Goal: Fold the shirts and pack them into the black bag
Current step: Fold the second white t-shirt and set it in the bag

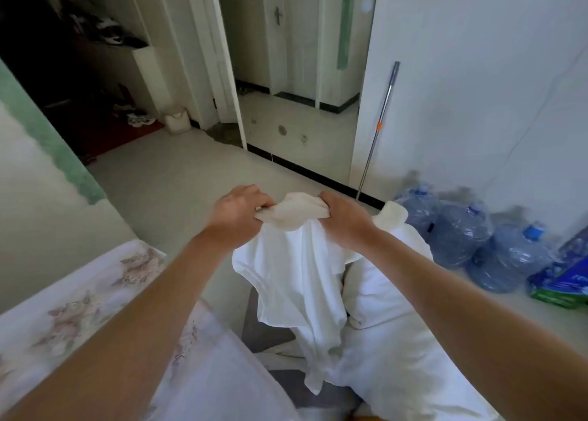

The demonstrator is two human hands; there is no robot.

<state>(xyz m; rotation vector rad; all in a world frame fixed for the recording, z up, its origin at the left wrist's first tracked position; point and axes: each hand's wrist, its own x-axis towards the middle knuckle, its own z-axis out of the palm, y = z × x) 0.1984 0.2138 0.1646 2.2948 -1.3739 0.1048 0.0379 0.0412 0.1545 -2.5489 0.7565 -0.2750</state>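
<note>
Right now a white shirt [296, 277] hangs in the air in front of me, held up by its bunched top edge. My left hand [237, 212] pinches one end of that bunch and my right hand [342, 213] pinches the other, fingers curled into the cloth. The two hands are near each other, with only a short span of fabric between them. The body of the shirt droops crumpled below both hands.

To do this step well, I think I should slide my hands apart to the shoulders, so the shirt falls flat and straight before any fold.

Below my right hand lies a pile of white clothes [381, 293]. Below and outside my left hand is a bed with a floral sheet [79, 309], likely the best surface for folding. Beyond my right hand, water bottles [458, 232] stand by the wall. No black bag is in view.
</note>
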